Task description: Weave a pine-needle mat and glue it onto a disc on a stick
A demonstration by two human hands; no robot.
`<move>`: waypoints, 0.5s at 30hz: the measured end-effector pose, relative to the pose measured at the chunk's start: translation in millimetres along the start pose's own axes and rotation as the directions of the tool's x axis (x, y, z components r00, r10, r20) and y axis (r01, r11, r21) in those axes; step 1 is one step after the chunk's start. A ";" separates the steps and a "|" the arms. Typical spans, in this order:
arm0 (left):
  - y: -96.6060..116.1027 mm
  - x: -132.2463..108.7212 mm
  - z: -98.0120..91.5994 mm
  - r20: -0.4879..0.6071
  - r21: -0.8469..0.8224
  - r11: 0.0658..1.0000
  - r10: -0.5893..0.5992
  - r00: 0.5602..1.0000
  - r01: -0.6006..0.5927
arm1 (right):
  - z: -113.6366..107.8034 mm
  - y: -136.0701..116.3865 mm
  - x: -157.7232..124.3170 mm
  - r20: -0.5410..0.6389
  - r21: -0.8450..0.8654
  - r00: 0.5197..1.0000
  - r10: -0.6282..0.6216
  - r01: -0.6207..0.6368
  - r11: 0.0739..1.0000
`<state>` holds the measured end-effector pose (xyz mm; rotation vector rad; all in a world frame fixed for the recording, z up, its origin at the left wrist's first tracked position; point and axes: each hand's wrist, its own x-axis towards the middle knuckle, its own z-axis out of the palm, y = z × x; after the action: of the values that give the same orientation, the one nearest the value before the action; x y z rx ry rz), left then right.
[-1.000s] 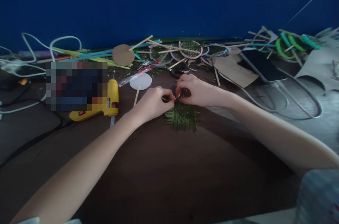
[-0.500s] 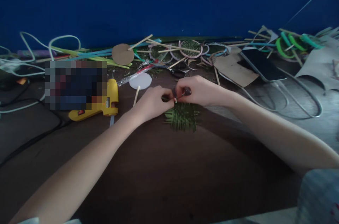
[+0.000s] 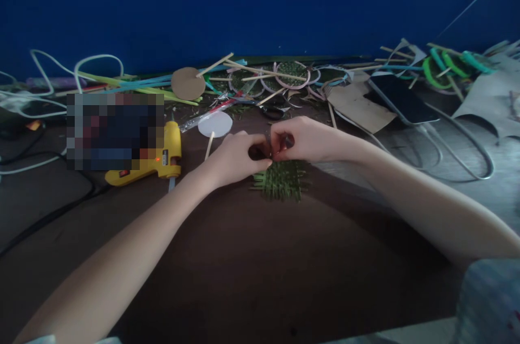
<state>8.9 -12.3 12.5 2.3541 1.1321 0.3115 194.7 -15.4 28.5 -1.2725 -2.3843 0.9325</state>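
A small square mat woven from green strips (image 3: pixel 282 181) lies on the dark table, its loose strip ends sticking out at the sides and near edge. My left hand (image 3: pixel 239 157) is at its far left corner, thumb and forefinger pinched together. Close against those fingertips, my right hand (image 3: pixel 298 139) is curled with its fingers closed over the far edge of the mat. Whatever sits between the fingers of each hand is hidden and too small to name. The mat's far edge is covered by both hands.
A yellow glue gun (image 3: pixel 173 149) lies left, beside a blurred-out patch. Behind are a white disc (image 3: pixel 215 124), a cardboard disc (image 3: pixel 188 83), black-handled scissors (image 3: pixel 272 112), sticks and pink-rimmed rings (image 3: pixel 292 84). At right are a phone (image 3: pixel 402 99), a cable and paper scraps.
My hands shift slightly at the mat's far edge, the left fingertips moving a little right and toward me. The mat stays in place. A red light now shows on the glue gun.
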 end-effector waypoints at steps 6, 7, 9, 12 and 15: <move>0.9 -0.9 1.0 0.015 0.003 1.000 0.023 1.000 -0.023 | -7.0 0.8 -1.6 0.042 0.041 0.998 0.035 -0.037 0.998; 1.0 -0.8 1.5 0.018 0.007 1.000 0.027 0.999 -0.028 | -7.9 0.5 -1.8 0.051 0.063 0.998 0.044 -0.047 0.997; 1.0 -0.4 2.3 0.023 0.017 0.999 0.038 0.999 -0.038 | -9.3 -0.6 -2.0 0.071 0.125 0.995 0.067 -0.075 0.989; 0.9 0.3 3.3 0.027 0.032 0.998 0.058 0.998 -0.058 | -10.9 -3.0 -1.3 0.089 0.209 0.990 0.114 -0.130 0.969; 1.2 0.9 3.9 0.035 0.039 0.997 0.063 0.997 -0.064 | -12.8 -5.0 -0.5 0.096 0.221 0.982 0.162 -0.180 0.958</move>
<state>11.9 -13.6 9.9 2.4250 1.0591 0.2726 198.4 -12.6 41.4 -1.3895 -2.1688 1.2889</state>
